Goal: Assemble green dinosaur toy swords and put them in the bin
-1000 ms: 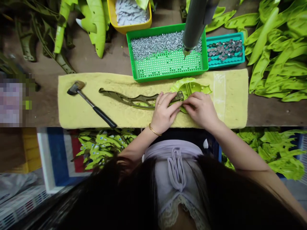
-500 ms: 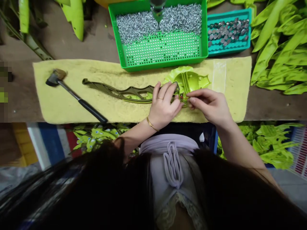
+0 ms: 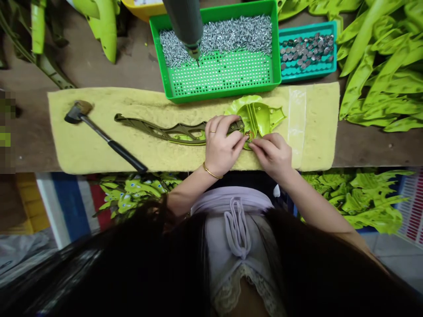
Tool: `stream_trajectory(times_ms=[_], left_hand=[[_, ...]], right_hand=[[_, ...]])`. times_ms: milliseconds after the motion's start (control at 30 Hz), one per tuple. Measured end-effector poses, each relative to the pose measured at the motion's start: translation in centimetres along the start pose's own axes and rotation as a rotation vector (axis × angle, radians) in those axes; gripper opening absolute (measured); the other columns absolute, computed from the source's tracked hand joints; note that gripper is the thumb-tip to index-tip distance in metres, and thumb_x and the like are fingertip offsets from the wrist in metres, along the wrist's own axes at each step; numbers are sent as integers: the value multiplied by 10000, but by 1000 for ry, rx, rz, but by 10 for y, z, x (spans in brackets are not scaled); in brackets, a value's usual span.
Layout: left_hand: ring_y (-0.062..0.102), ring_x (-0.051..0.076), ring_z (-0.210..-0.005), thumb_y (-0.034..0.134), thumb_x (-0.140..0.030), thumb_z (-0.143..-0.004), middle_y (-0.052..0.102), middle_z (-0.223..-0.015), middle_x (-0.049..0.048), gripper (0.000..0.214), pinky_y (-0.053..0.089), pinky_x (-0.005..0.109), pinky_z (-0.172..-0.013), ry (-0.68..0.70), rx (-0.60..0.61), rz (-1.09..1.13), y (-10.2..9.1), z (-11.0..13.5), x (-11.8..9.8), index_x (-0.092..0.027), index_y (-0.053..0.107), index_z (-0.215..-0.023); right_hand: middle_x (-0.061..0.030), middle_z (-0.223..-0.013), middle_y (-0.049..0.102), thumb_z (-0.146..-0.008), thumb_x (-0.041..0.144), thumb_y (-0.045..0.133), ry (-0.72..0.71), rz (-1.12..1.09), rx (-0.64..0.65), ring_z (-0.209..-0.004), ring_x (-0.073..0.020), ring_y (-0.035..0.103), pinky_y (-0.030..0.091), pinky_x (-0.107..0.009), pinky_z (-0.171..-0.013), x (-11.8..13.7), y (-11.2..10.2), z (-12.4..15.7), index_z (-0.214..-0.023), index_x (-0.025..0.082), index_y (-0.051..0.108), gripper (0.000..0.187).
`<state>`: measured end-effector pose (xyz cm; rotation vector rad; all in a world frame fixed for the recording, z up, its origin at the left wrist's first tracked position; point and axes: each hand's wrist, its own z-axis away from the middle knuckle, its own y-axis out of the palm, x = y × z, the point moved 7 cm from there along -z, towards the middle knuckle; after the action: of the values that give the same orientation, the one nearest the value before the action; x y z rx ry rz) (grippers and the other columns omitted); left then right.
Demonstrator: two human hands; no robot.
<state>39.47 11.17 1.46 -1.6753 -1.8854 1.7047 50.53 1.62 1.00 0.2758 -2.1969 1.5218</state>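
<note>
On the yellow cloth lies a long, curved olive plastic part (image 3: 148, 127) with cut-out openings. Its right end meets a lime-green plastic shell (image 3: 271, 118) whose ribbed inside faces up. My left hand (image 3: 222, 143) is closed over the olive part, pressing it down, with thumb and forefinger at a small reddish, wire-like piece (image 3: 248, 133) in the shell. Close by on the right, my right hand (image 3: 274, 155) pinches thumb and forefinger together at the shell's lower edge. Whatever is between those fingertips is too small to make out.
A hammer (image 3: 109, 140) lies on the cloth (image 3: 194, 165) at left. Behind stand a green tray (image 3: 221, 94) of screws and a teal tray (image 3: 307, 75) of small metal discs. A power screwdriver (image 3: 187, 26) hangs over the screws. Lime-green shells (image 3: 380, 66) pile up at right.
My right hand has moved left and slightly down, closer to my left fingertips. The hanging screwdriver has shifted left and shows larger. The whole view has tilted slightly.
</note>
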Motion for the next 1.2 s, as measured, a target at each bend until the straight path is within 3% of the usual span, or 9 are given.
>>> stream_trajectory(times_ms=[300, 533, 667, 767, 933, 1200], left_hand=[[547, 258, -1097, 595, -376, -889, 649, -1143, 67, 255, 364, 462, -975, -106, -29, -43, 3, -3, -2, -207, 637, -704], [548, 256, -1092, 599, -381, -885, 650, -1141, 65, 263, 359, 463, -966, -105, -10, -58, 5, -3, -1, -207, 625, -690], [542, 255, -1102, 599, -379, -887, 644, -1149, 66, 272, 340, 464, -991, -112, -8, -6, 4, -3, -1, -199, 623, -685], [542, 254, -1100, 602, -384, -887, 643, -1151, 65, 280, 332, 462, -995, -123, 5, -5, 6, -3, 1, -194, 625, -683], [556, 249, -1074, 610, -369, -883, 655, -1130, 70, 274, 360, 443, -954, -76, -33, -53, 2, -3, -3, -189, 630, -677], [587, 253, -979, 651, -272, -863, 683, -1040, 100, 234, 424, 423, -881, 86, -70, -91, -16, -16, 0, -174, 622, -652]], right_hand=[[-56, -816, 667, -911, 284, 563, -214, 130, -2, -762, -170, 579, 496, -299, -681, 11, -10, -5, -899, 207, 691, 150], [-42, -793, 606, -898, 331, 585, -56, 34, 47, -781, -174, 567, 478, -299, -669, -1, -5, -14, -826, 208, 637, 152], [-63, -876, 635, -922, 263, 531, -222, 11, 94, -802, -171, 565, 493, -303, -698, 8, -5, -12, -960, 196, 662, 152], [-78, -876, 634, -913, 234, 525, -256, 10, 132, -798, -180, 562, 490, -314, -684, 8, -4, -14, -973, 175, 664, 163], [-68, -797, 604, -889, 204, 519, -186, 28, 170, -762, -186, 548, 469, -316, -666, 4, 4, -23, -824, 181, 647, 145], [-62, -770, 620, -899, 195, 502, -123, 88, 205, -735, -173, 558, 464, -290, -652, 22, 12, -25, -815, 168, 618, 146]])
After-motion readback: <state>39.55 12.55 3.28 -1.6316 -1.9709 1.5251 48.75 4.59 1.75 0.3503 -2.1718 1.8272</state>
